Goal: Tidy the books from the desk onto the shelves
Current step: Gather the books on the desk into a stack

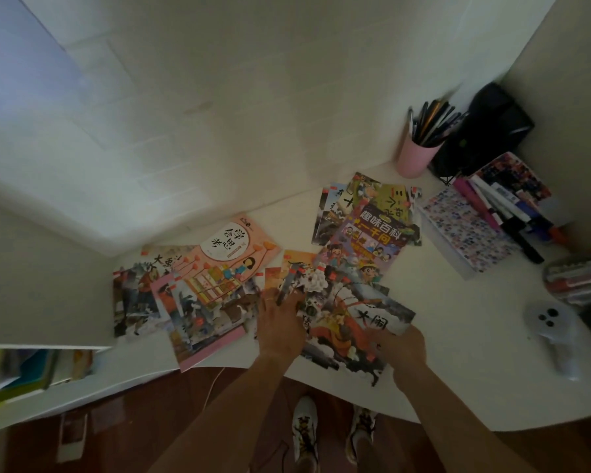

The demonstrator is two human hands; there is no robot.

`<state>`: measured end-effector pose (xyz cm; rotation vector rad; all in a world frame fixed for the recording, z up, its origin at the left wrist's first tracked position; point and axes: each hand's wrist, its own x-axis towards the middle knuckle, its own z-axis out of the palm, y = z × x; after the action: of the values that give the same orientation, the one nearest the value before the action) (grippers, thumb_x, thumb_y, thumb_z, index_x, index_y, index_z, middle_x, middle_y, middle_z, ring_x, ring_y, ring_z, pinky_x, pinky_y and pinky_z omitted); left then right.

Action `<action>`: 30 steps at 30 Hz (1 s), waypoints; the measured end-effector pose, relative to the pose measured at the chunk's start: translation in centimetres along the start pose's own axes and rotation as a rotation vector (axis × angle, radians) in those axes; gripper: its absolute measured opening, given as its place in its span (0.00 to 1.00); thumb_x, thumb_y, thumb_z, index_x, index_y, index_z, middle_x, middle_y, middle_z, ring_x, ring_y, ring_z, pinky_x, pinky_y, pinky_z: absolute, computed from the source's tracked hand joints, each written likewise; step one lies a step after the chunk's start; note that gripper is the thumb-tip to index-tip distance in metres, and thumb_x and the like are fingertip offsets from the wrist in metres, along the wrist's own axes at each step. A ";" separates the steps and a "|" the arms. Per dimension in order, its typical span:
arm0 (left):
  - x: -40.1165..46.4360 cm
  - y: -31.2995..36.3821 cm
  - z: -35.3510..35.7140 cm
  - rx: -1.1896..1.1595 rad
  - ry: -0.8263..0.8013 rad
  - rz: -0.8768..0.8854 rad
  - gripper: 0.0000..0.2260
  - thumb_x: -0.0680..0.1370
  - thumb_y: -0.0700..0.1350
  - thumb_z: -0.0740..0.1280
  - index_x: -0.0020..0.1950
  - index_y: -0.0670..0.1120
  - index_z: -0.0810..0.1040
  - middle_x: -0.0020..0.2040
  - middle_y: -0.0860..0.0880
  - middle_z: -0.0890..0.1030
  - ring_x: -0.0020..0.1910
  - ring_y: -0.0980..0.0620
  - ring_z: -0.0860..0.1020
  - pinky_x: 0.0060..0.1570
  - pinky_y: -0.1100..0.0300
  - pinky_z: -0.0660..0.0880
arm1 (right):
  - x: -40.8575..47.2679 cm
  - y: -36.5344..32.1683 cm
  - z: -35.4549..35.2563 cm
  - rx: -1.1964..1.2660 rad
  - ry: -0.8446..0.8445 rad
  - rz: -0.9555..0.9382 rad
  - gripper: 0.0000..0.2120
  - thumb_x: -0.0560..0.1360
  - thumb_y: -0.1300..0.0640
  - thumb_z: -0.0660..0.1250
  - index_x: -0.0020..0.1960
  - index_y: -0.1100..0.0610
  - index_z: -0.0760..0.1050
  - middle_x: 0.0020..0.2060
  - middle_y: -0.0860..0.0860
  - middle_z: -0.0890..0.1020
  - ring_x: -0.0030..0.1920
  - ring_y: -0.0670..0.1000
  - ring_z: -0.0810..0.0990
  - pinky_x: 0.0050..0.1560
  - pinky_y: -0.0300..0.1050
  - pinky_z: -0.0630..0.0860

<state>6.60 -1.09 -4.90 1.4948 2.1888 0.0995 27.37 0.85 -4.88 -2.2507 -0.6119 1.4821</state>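
White tabletop (pixel 458 336), picture books (pixel 219 288) spread all over. Left hand (pixel 280 322) lying flat on one picture book (pixel 342 322), right hand (pixel 401 346) pinching its corner.

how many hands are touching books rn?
2. Left hand rests on the overlapping books mid-desk; right hand grips the near edge of the picture book beside it.

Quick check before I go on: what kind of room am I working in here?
Probably a child's study corner at home: a white desk strewn with picture books, a pink pen cup by the wall, and a low shelf of books at the left.
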 end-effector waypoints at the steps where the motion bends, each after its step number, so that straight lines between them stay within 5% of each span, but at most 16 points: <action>1: 0.0 -0.3 0.0 -0.037 0.010 -0.001 0.22 0.79 0.40 0.66 0.71 0.55 0.74 0.73 0.42 0.67 0.76 0.40 0.61 0.73 0.47 0.63 | -0.1 0.2 0.0 0.001 0.010 0.020 0.30 0.69 0.53 0.79 0.63 0.67 0.73 0.42 0.58 0.79 0.42 0.58 0.81 0.43 0.56 0.82; 3: -0.2 -0.2 -0.2 -0.159 0.020 -0.060 0.20 0.80 0.40 0.67 0.72 0.50 0.73 0.74 0.42 0.67 0.75 0.40 0.61 0.71 0.48 0.66 | -0.4 0.6 -0.6 -0.005 0.052 0.029 0.19 0.72 0.62 0.76 0.58 0.68 0.74 0.35 0.54 0.74 0.39 0.58 0.79 0.48 0.59 0.81; 5: -0.3 -0.2 -0.1 -0.249 0.039 -0.120 0.21 0.80 0.41 0.68 0.73 0.47 0.71 0.73 0.42 0.66 0.74 0.41 0.62 0.69 0.49 0.68 | -0.7 1.2 -1.0 -0.031 0.083 0.031 0.07 0.72 0.64 0.75 0.42 0.62 0.77 0.30 0.53 0.75 0.35 0.57 0.78 0.48 0.58 0.81; 7: -0.3 0.0 0.1 -0.292 0.041 -0.150 0.21 0.80 0.42 0.67 0.73 0.46 0.70 0.71 0.41 0.68 0.71 0.40 0.65 0.66 0.49 0.69 | -0.6 1.9 -0.5 -0.047 0.099 0.003 0.10 0.71 0.61 0.76 0.35 0.61 0.77 0.30 0.56 0.79 0.33 0.56 0.78 0.43 0.54 0.80; 15: -1.4 0.6 1.5 -0.559 -0.046 -0.158 0.27 0.77 0.51 0.74 0.74 0.50 0.70 0.67 0.48 0.72 0.68 0.46 0.69 0.67 0.48 0.72 | -1.8 2.2 1.3 -0.053 0.086 -0.145 0.05 0.69 0.60 0.75 0.40 0.60 0.80 0.33 0.56 0.82 0.32 0.53 0.77 0.31 0.40 0.72; 19: -1.7 1.2 0.6 -0.794 -0.180 -0.097 0.14 0.78 0.47 0.74 0.61 0.45 0.78 0.50 0.45 0.81 0.53 0.41 0.80 0.48 0.53 0.78 | -1.8 2.2 0.6 0.061 -0.033 -0.107 0.08 0.68 0.65 0.77 0.46 0.66 0.83 0.37 0.61 0.85 0.37 0.57 0.82 0.38 0.51 0.82; 22: -2.6 2.3 -1.2 -1.024 -0.367 0.033 0.13 0.81 0.37 0.70 0.56 0.56 0.78 0.47 0.50 0.82 0.48 0.51 0.82 0.49 0.57 0.80 | -2.6 1.8 -0.9 0.214 -0.091 -0.174 0.13 0.70 0.67 0.77 0.54 0.62 0.82 0.46 0.57 0.85 0.45 0.56 0.83 0.38 0.46 0.79; 24: -3.1 3.4 -1.7 -1.021 -0.414 0.161 0.13 0.82 0.36 0.68 0.60 0.53 0.79 0.45 0.57 0.84 0.46 0.58 0.83 0.46 0.64 0.79 | -3.1 1.4 -2.3 0.324 -0.076 -0.299 0.19 0.70 0.70 0.74 0.59 0.61 0.79 0.51 0.56 0.85 0.50 0.56 0.84 0.45 0.47 0.79; 27: -3.4 4.5 -1.7 -1.002 -0.377 0.250 0.09 0.83 0.35 0.65 0.63 0.39 0.77 0.49 0.52 0.82 0.47 0.58 0.82 0.49 0.65 0.77 | -3.2 0.3 -4.5 0.417 -0.018 -0.462 0.20 0.69 0.76 0.73 0.58 0.63 0.77 0.51 0.57 0.84 0.53 0.58 0.83 0.55 0.55 0.79; 30: -3.2 5.2 -1.0 -0.962 -0.371 0.283 0.08 0.83 0.34 0.65 0.58 0.43 0.78 0.52 0.48 0.77 0.48 0.53 0.77 0.49 0.64 0.75 | -2.9 -0.7 -5.7 0.293 -0.076 -0.563 0.20 0.67 0.79 0.70 0.52 0.60 0.78 0.47 0.54 0.85 0.51 0.56 0.82 0.50 0.51 0.77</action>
<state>11.53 -1.64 -1.25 1.1005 1.2907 0.7761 31.55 -0.58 -0.14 -1.6270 -0.8956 1.2694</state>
